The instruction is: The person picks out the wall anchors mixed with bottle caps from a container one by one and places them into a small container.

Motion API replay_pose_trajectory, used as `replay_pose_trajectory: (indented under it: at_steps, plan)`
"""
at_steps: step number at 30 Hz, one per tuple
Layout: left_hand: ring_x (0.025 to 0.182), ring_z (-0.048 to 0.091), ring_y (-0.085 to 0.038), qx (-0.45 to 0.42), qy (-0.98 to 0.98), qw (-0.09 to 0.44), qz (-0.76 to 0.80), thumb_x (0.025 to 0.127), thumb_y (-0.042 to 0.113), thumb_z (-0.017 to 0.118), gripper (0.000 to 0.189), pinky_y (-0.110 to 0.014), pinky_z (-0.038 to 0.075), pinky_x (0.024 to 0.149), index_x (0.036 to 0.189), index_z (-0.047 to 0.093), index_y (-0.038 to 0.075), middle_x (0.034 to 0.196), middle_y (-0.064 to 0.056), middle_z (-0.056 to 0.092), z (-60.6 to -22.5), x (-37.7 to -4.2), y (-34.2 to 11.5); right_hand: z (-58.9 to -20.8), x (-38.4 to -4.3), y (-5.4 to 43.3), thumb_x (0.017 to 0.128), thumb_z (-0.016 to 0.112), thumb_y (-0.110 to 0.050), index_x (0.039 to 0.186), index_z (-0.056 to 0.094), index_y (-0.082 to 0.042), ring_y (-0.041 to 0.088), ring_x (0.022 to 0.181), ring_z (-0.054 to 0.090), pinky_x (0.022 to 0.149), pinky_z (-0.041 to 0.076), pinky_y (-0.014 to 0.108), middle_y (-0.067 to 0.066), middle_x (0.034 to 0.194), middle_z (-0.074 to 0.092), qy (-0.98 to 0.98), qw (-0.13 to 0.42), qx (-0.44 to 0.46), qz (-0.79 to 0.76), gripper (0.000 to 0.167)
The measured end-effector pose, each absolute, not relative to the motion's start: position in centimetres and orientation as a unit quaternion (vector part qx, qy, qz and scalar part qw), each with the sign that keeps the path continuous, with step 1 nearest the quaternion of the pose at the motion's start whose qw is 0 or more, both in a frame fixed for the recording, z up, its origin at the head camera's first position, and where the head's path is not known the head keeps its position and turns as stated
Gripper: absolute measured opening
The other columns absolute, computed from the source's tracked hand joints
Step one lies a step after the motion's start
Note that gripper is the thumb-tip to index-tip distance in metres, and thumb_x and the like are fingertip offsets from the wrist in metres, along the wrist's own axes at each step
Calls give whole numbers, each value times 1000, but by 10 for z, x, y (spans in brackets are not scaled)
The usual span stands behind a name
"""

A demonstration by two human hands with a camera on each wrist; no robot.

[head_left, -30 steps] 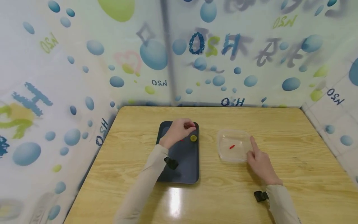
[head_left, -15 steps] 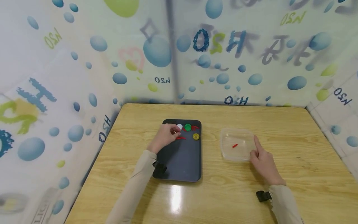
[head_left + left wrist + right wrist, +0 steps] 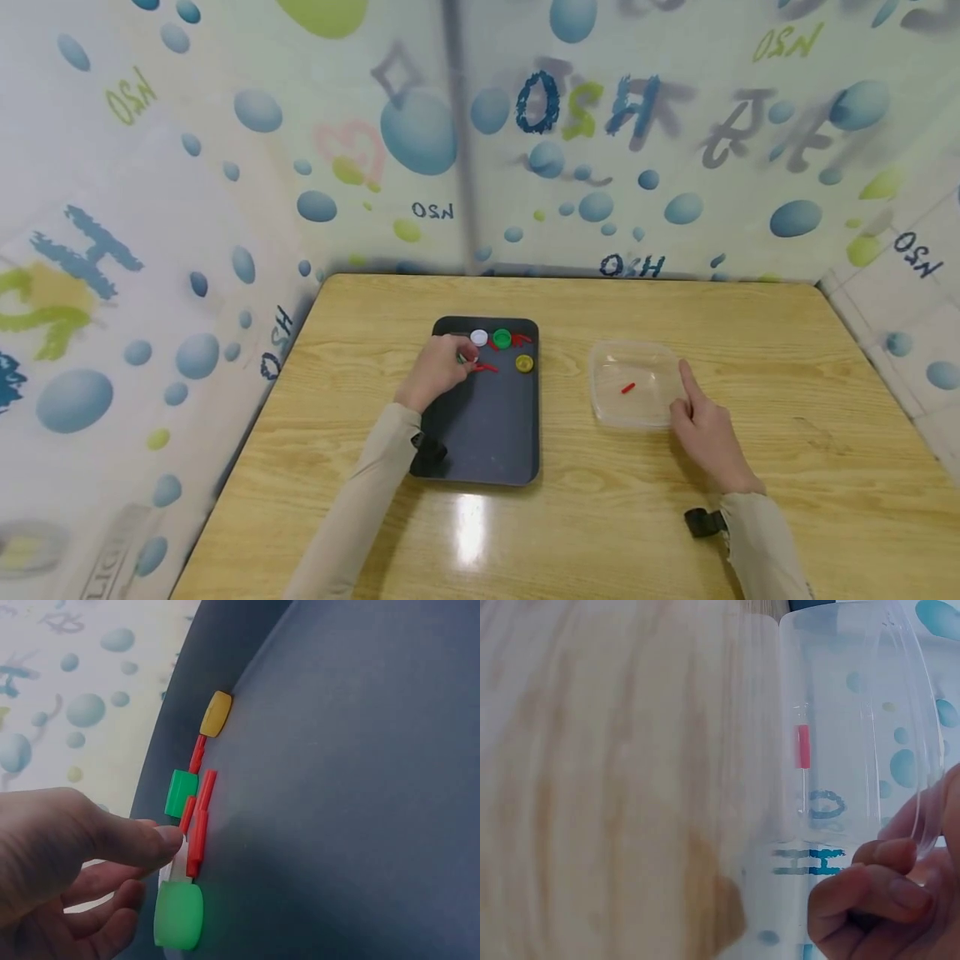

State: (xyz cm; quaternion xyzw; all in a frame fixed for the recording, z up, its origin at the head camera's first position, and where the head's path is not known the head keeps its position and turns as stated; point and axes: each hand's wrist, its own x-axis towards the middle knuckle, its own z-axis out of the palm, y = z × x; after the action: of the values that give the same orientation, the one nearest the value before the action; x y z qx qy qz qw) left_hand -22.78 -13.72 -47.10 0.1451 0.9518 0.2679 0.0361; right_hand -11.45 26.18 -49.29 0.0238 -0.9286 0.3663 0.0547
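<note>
My left hand (image 3: 437, 371) is over the upper left of a dark tray (image 3: 487, 442), thumb and forefinger bent toward each other with a small gap between. In the left wrist view, the thumb tip overlaps a white cap and reaches the end of a red stick (image 3: 187, 814). Just below the fingers stands a green cap (image 3: 178, 915). Another green cap (image 3: 502, 337), a white cap (image 3: 478, 337), a yellow cap (image 3: 524, 363) and several red sticks (image 3: 487, 367) lie nearby. My right hand (image 3: 705, 429) holds a clear plastic container (image 3: 630, 421) by its right side, forefinger along the rim.
One short red stick (image 3: 628, 388) lies inside the clear container. Tray and container stand apart on a wooden table (image 3: 570, 517). A patterned wall (image 3: 570, 242) rises behind the table's far edge.
My left hand has moved left from the tray's upper right, uncovering the caps and red sticks, then stayed near the upper left. My right hand has kept its hold on the container.
</note>
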Motion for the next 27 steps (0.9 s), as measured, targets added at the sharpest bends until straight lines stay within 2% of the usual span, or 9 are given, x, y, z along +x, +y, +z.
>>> replay_pose_trajectory:
  at_steps: [8,18,27]
  plan:
    - [93,69,-22,135,955,39,262,89,4,75,14,-35,58,81,102,77,9,97,-5,76,-473,-231,-134,-490,-114,260,103,39,-12,161,18,0,3,48,20,45,27,24,-6,56,33,-928,52,23,368,62]
    - [88,67,-20,146,954,26,260,89,3,74,14,-34,57,77,102,77,9,95,-4,75,-474,-229,-135,-492,-115,260,103,39,-11,160,19,1,3,48,20,44,27,24,-6,56,32,-929,49,20,366,62]
    - [92,69,-19,140,953,36,266,87,5,78,14,-35,57,83,99,77,12,96,-3,76,-479,-225,-137,-489,-114,259,103,38,-13,161,18,0,2,47,20,44,27,24,-6,56,32,-929,47,25,367,62]
